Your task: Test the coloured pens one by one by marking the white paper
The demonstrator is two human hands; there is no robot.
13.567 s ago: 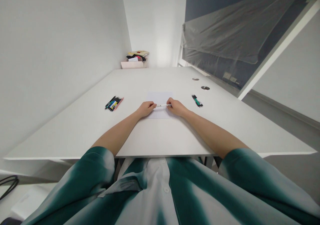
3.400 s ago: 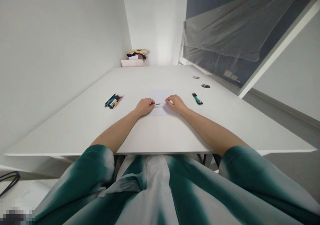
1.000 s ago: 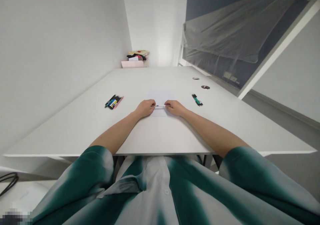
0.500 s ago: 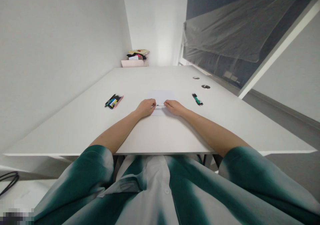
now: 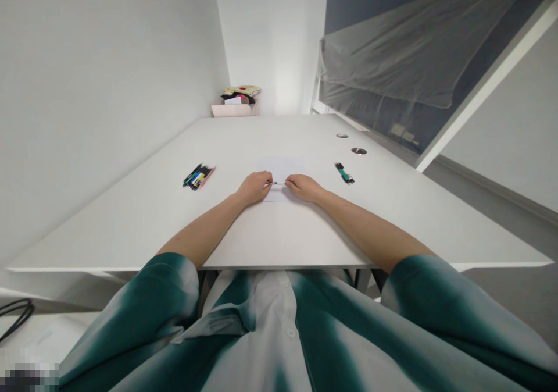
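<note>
My left hand [image 5: 254,186] and my right hand [image 5: 304,187] rest close together on a white sheet of paper [image 5: 282,167] on the white table [image 5: 279,223]. Between them they pinch a thin white pen [image 5: 277,183], lying sideways, each hand closed on one end. Only a short piece of the pen shows between the fingertips. A bunch of coloured pens [image 5: 198,177] lies to the left of my left hand. Two dark and green pens [image 5: 344,173] lie to the right of my right hand.
Two round cable holes [image 5: 358,150] sit in the table at the far right. A pink box with clutter [image 5: 236,103] stands at the far end by the wall. A plastic-covered dark board [image 5: 405,60] leans on the right. A black cable [image 5: 15,316] lies on the floor at left.
Over the last second my right hand slid slightly left along the pen toward my left hand, so less of the pen shows between them. The other pens have not moved.
</note>
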